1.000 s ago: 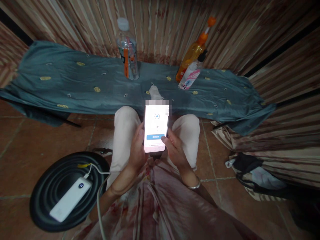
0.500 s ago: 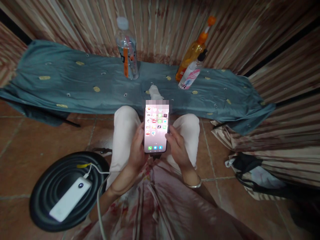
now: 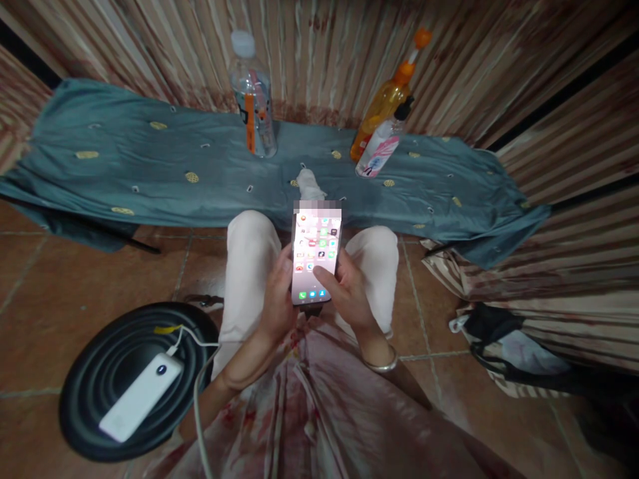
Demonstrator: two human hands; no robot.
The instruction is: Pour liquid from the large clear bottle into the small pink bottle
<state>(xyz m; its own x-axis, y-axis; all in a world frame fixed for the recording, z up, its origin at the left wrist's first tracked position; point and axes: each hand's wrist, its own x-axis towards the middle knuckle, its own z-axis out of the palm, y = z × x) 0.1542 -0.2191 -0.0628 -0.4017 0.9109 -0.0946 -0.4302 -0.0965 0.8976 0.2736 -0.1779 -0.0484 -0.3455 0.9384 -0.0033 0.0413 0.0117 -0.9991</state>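
Note:
A smartphone is held upright between my hands, over my lap, its lit screen showing rows of app icons. My left hand grips the phone's left edge, thumb along the side. At the opposite edge, my right hand is closed round the phone, and its thumb reaches over the lower part of the screen. The fingers behind the phone are hidden. Blurred blocks cover the top of the screen.
Past my knees stands a low table with a teal cloth. On it are a clear plastic bottle, an orange pump bottle, a smaller pump bottle and a crumpled white item. A white power bank lies on a black round stool.
My right thumb has swung inward from the phone's edge onto the screen. The phone has shifted slightly right and tilted a little. Nothing on the table has moved.

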